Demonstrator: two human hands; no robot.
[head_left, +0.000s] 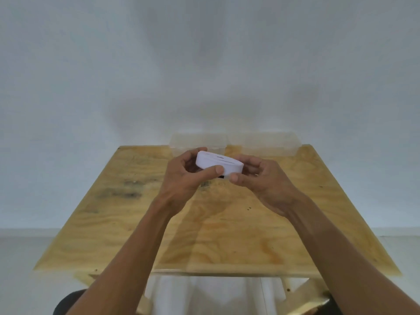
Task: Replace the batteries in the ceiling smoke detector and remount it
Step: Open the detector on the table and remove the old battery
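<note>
A round white smoke detector is held above the far middle of the wooden table, tilted so its flat face points up and away. My left hand grips its left side, thumb across the near rim. My right hand grips its right side, thumb tip at the lower edge by a small dark opening. No batteries are visible.
Two clear plastic containers stand side by side at the table's far edge, one just behind the detector and one to its right. A plain pale wall rises behind them. The table's near edge lies below my forearms.
</note>
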